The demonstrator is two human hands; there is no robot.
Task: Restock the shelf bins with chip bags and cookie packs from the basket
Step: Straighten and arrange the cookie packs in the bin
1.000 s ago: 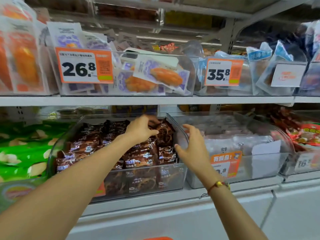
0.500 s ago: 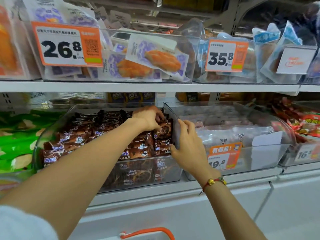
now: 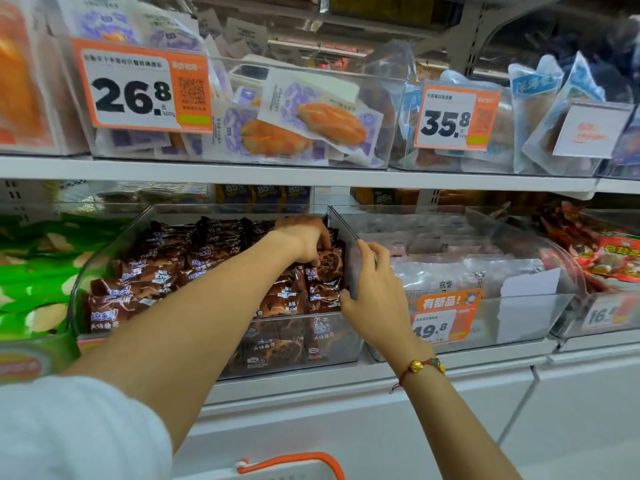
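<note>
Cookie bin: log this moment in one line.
left hand: tucking cookie pack | right hand: gripping bin wall | cookie bin: nearly full

orange price tag (image 3: 141,87) marked 26.8, red string bracelet (image 3: 420,368) with gold charm

Lots of small shiny brown cookie packs (image 3: 214,268) lie piled in a clear plastic shelf bin (image 3: 104,258) on the lower shelf, filling it close to the top. One brown cookie pack with a chocolate cookie picture (image 3: 329,263) stands up at the bin's right side. At the bottom edge shows the orange handle of the white basket (image 3: 294,460).
</note>
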